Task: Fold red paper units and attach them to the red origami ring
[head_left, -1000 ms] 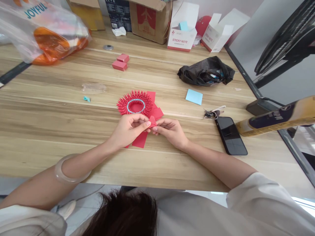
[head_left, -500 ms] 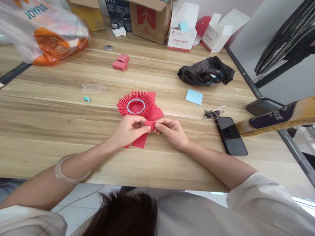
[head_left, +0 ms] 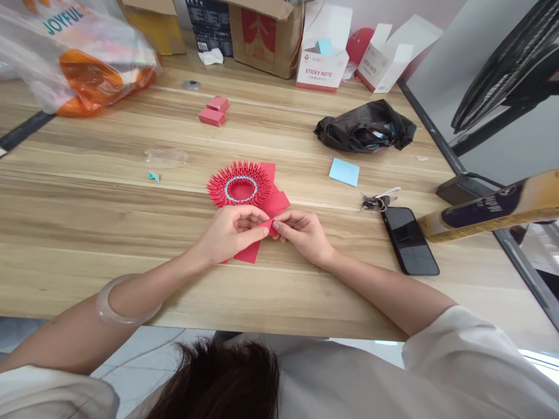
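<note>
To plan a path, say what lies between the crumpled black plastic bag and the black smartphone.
In the head view, a bunch of metal keys lies between bag and smartphone, nearer the smartphone; bare wood shows from keys to bag.

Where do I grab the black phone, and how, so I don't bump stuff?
I'd grip the black phone by its two long edges, near the end closest to you, coming from above with the right hand. It lies flat, so its sides look easiest to pinch, and the keys and yellow-and-blue container sit by its far end.
</note>
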### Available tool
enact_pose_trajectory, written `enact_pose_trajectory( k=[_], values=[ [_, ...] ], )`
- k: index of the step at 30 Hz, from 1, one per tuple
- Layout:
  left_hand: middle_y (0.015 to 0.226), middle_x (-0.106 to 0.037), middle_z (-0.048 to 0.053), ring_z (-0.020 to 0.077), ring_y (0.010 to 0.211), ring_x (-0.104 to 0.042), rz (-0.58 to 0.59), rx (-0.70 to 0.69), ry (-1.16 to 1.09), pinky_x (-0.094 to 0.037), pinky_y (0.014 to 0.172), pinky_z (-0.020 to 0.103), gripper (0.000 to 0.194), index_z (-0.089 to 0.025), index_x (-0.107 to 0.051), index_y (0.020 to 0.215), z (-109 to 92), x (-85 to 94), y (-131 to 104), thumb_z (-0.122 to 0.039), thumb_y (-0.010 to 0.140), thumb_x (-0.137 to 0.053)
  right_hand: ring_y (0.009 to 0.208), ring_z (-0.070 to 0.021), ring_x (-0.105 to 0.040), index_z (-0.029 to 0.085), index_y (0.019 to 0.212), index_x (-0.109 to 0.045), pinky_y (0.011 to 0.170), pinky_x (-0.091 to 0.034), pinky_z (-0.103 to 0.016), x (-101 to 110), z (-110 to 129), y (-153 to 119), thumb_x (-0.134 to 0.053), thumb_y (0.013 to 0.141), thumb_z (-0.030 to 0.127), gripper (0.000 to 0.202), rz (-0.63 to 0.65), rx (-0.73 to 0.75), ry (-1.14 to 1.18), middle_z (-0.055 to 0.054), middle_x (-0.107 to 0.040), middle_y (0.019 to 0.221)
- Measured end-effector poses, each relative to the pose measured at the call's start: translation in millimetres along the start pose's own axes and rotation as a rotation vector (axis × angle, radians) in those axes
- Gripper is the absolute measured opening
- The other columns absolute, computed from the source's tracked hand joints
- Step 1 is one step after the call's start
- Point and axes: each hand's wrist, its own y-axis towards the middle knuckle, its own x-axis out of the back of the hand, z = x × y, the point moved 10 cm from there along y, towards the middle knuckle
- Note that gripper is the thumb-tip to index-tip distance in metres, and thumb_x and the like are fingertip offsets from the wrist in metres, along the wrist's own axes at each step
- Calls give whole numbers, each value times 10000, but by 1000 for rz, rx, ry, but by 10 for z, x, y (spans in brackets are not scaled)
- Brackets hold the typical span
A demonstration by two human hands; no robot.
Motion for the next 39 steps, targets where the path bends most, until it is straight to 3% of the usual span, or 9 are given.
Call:
enact_pose_trajectory(
  k=[5, 10, 19, 31, 39],
  values=[
    [685, -676, 31, 129, 620, -617, -59, -11, 88, -491, 584, 210, 128, -128, -659, 723, 25, 65, 12, -255, 715, -642, 594, -93, -578, 156, 776, -645, 536, -463, -220, -4, 2, -2, -659, 741, 301, 149, -3, -4, 23, -9, -644, 674],
    [685, -671, 28, 118, 632, -617, -94, -39, 75, -496, 604, 201, 124, -125, -652, 721, 17, 106, 9, -241, 744, -614, 579, -89, -595, 157, 839, -636, 536, -477, -218, -41, -23, -7, -689, 715, 294, 192, 30, -55, 104, -10, -665, 714],
    [658, -687, 38, 133, 594, -619, -68, 58, 71, -488, 561, 217, 120, -132, -667, 668, 114, 83, 18, -252, 679, -657, 524, -87, -597, 153, 787, -639, 510, -486, -212, -2, -34, -7, -718, 684, 283, 184, -16, -60, 167, -2, -674, 639],
    [642, -685, 33, 123, 568, -602, -88, 38, 82, -465, 522, 198, 131, -132, -687, 660, 95, 100, 10, -257, 686, -653, 522, -87, -587, 153, 789, -703, 530, -507, -229, 23, -38, -1, -740, 658, 246, 165, -12, -17, 151, -16, -695, 644],
    [634, -681, 29, 132, 596, -619, -66, 106, -75, -521, 607, 236, 115, -134, -695, 677, 171, 81, 27, -243, 682, -660, 504, -87, -576, 159, 771, -702, 514, -504, -229, 39, -52, -9, -761, 613, 337, 245, -44, -32, 127, -1, -670, 600]
  ],
)
